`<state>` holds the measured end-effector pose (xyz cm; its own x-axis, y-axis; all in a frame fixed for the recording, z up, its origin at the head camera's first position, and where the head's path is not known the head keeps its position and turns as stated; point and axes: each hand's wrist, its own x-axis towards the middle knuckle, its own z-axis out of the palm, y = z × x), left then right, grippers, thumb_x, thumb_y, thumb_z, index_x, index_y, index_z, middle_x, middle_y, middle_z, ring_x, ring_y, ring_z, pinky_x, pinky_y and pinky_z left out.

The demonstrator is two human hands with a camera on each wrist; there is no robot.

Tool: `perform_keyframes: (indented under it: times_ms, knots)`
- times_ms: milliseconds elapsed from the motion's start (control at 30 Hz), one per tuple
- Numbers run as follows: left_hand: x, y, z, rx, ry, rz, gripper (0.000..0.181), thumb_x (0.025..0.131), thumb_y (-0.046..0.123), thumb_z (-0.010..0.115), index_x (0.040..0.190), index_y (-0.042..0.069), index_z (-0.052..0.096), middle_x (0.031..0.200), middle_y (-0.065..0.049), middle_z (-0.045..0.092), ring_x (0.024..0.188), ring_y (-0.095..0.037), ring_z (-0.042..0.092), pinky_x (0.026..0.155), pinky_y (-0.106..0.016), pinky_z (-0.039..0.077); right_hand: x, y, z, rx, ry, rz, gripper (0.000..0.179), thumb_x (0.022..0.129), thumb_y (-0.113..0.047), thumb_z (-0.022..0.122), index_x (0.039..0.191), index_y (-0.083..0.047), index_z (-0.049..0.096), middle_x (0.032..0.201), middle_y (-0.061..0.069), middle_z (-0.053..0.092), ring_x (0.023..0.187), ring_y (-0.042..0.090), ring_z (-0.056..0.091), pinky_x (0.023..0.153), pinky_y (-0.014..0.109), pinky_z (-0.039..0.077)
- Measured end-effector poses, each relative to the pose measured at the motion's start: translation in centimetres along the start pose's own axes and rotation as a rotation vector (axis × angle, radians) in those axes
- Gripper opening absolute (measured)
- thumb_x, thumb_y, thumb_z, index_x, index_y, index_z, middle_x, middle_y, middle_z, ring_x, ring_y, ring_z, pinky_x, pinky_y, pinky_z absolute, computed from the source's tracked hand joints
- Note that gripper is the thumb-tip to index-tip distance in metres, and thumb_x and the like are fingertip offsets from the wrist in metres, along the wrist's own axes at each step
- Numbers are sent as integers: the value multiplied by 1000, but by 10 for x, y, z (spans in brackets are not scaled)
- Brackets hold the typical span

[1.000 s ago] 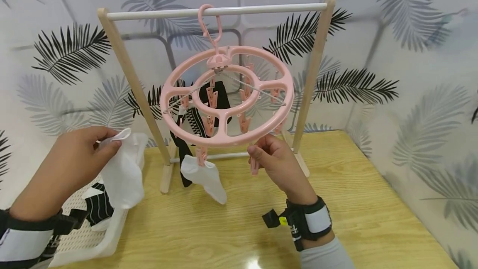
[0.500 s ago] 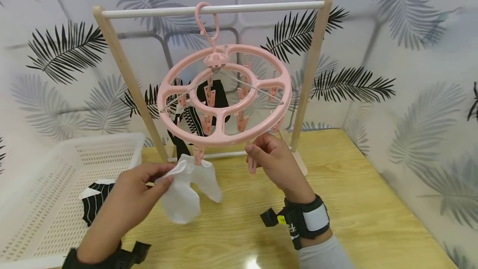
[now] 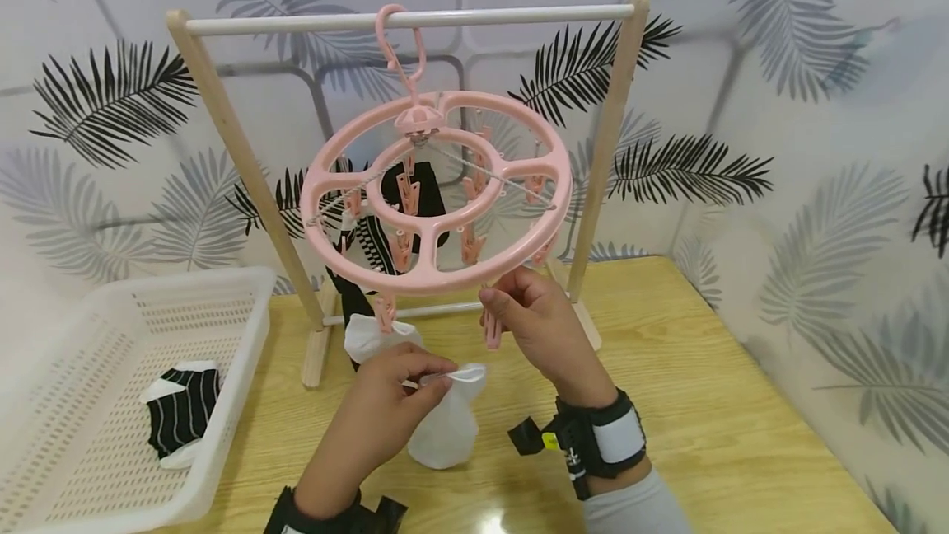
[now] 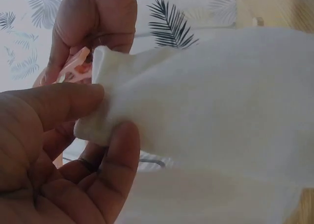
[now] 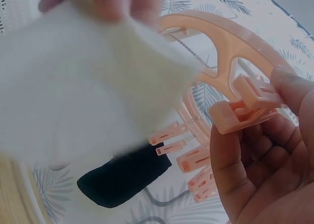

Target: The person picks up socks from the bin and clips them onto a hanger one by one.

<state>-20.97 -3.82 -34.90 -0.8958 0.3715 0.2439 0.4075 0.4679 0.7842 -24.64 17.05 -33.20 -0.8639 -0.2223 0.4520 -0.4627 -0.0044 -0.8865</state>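
Note:
My left hand [image 3: 393, 410] pinches a white sock [image 3: 445, 427] by its cuff, and the rest of the sock hangs below. In the left wrist view thumb and finger press the sock's folded edge [image 4: 100, 82]. My right hand [image 3: 544, 324] squeezes a pink clothespin [image 3: 493, 328] on the front right of a round pink drying hanger [image 3: 437, 280]. In the right wrist view its jaws stand apart with nothing between them. The held sock's cuff is just left of and below this clothespin. Another white sock [image 3: 363, 338] hangs from a clip at the front left, partly behind my left hand.
The hanger hooks onto the white bar [image 3: 519, 17] of a wooden-legged rack. Dark socks [image 3: 430, 200] hang at its back and left. A white basket [image 3: 259, 303] on the left holds black-and-white striped socks [image 3: 185, 410]. Several free pink clips [image 3: 472, 247] dangle inside the ring.
My left hand has carried the white sock from above the basket rightward, past the hanging white sock, toward my right hand. The right hand keeps its hold on the clothespin.

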Motion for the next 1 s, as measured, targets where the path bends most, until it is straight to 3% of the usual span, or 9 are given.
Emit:
perform_keyframes:
  times_ms: [200,500,1000]
  knots:
    - [5,9,14,-25,71,13,13,84,11,68,96,15,72,92,2,69,83,-6,59,71,-35,55,-1,0,4,-25,0,17,18,95,-16,55,90,1,57,66,11,57,59,28,57,58,31,50]
    - [11,14,26,-34,144,65,12,83,12,69,89,22,74,84,6,66,75,-5,55,64,-32,52,-4,-2,4,-46,15,14,20,94,-17,56,89,2,59,66,8,58,61,27,57,59,32,49]
    - [13,14,25,-120,288,90,4,84,18,69,88,16,70,91,3,69,74,-3,59,64,-30,55,-4,-12,12,-77,14,70,21,94,-19,57,95,1,60,71,9,57,60,23,57,50,29,46]
